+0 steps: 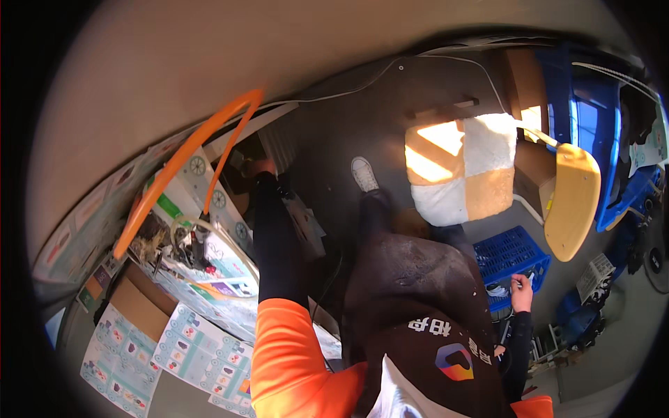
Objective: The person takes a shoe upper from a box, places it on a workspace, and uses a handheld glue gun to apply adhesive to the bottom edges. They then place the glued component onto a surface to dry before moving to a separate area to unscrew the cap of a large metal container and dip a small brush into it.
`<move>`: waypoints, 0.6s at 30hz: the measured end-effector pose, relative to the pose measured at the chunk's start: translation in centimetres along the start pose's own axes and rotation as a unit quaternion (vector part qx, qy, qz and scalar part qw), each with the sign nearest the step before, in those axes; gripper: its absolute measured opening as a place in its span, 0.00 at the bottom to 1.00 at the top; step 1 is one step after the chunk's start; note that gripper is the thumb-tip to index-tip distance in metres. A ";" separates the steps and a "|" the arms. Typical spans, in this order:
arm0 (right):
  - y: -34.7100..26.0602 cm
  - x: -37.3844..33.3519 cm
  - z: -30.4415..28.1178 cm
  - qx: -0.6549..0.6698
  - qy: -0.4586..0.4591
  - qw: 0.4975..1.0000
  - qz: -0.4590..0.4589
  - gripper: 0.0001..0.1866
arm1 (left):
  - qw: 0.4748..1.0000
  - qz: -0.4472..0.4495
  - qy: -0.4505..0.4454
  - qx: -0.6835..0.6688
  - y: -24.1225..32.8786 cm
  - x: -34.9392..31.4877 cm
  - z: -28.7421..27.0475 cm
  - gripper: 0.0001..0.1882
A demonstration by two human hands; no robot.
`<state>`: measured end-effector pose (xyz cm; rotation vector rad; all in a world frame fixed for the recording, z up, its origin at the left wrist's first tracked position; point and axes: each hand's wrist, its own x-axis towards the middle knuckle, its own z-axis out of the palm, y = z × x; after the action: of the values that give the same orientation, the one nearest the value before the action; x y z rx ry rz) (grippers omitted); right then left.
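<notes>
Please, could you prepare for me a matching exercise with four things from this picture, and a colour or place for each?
1. cushion
2. basket
3. shoe
4. right hand

A. at the basket's edge
B. white, left of the cushion
C. orange and white squares
D. blue

Pairs: 1-C, 2-D, 3-B, 4-A

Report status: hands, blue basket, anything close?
Left hand in shadow, grip unclear. Right hand at edge of blue basket, grip unclear. Checkered cushion near basket.
</notes>
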<state>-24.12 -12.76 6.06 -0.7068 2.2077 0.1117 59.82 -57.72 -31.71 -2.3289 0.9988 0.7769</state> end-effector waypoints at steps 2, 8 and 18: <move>1.2 -0.4 0.9 0.003 -0.008 1.000 0.025 0.08 | 0.997 0.015 0.035 0.064 -2.1 1.1 2.5 0.31; -3.6 1.1 1.9 -0.043 0.007 0.998 0.045 0.07 | 0.985 0.052 0.114 0.117 -1.7 -0.1 3.1 0.35; -7.8 1.6 0.8 -0.022 0.028 0.999 -0.035 0.08 | 0.988 0.081 0.131 -0.017 1.7 -10.3 5.4 0.26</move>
<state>-20.37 -19.87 5.49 -0.8192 2.2364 0.1073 51.00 -50.38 -29.16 -2.4463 1.3102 0.5589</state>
